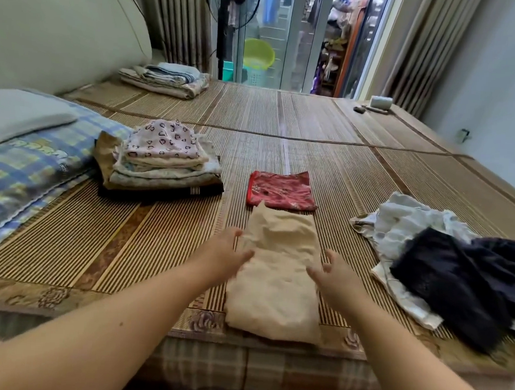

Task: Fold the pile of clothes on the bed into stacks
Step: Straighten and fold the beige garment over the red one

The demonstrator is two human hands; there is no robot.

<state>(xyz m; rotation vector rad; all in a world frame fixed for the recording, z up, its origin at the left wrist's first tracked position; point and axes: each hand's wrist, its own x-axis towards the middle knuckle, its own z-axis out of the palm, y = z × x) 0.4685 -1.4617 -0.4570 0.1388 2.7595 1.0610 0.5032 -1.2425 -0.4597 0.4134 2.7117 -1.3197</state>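
Note:
A beige garment [275,290] lies folded lengthwise on the bamboo mat [155,248] at the bed's near edge. My left hand [223,255] rests at its left side, fingers spread and touching the cloth. My right hand [334,275] hovers at its right side, fingers apart, holding nothing. Beyond the beige piece lies a folded red patterned garment [281,190]. A stack of folded clothes [164,161], topped by a pink heart-print piece, stands to the left. At the right is the unfolded pile: a pale blue-white garment [400,232] under a dark navy one [463,285].
Pillows with a blue plaid cover [30,160] lie at the left. Folded blankets [167,79] sit at the far left corner, a small white roll [381,102] at the far right. A fan [229,16] and glass door stand behind the bed, a wall to the right.

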